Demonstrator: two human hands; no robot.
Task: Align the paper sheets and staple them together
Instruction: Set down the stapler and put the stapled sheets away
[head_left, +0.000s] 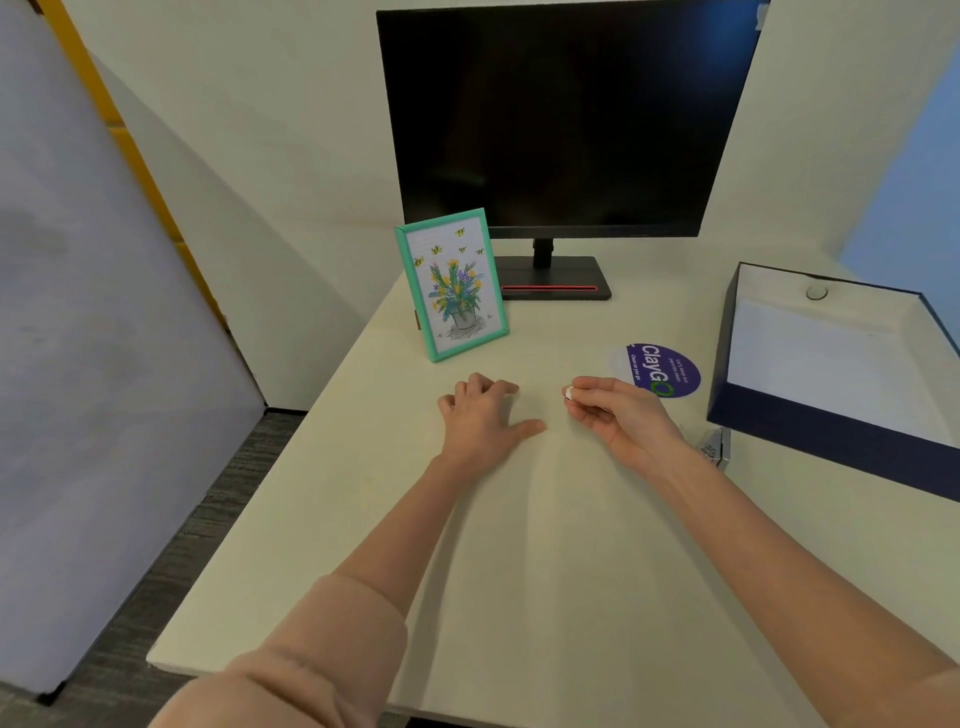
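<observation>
Head view: stapler (716, 447) lies just behind right hand (618, 415), whose fingers pinch something small.

sticker (658, 370) | round, purple, lying flat on the tabletop (519, 519) at 3 o'clock of the picture frame (451, 285) | large white word "ClayGo", the final "o" drawn as a green ring; beside it, smaller white "Clean as you go"; further small print on the sticker too fine to read
</observation>
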